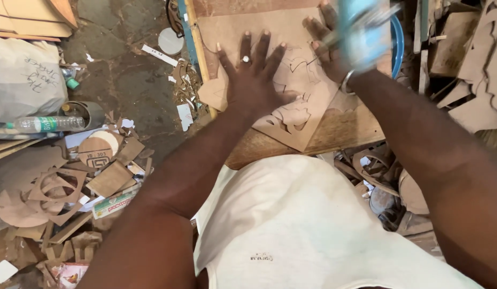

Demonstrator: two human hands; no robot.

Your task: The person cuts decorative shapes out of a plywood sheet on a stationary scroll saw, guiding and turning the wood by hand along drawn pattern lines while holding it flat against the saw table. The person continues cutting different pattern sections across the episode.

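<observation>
Brown fibreboard sheet (291, 115) with curved cut-outs lies at the wooden counter's (345, 131) near edge, pinned by the left hand (254, 80), fingers spread flat, while the right hand (334, 51), fingers curled around a blurred light-blue tool (366, 29), seemingly mid-cut, needing steady guidance.

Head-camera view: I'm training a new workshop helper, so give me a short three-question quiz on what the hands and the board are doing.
1. True or false: the left hand lies flat with spread fingers on the brown board.
2. The right hand is beside: A) a blurred light blue tool B) a hammer C) a brush.
3. What lies on the floor at left by the white sack?

Key: 1 true; 2 A; 3 a plastic bottle.
</observation>
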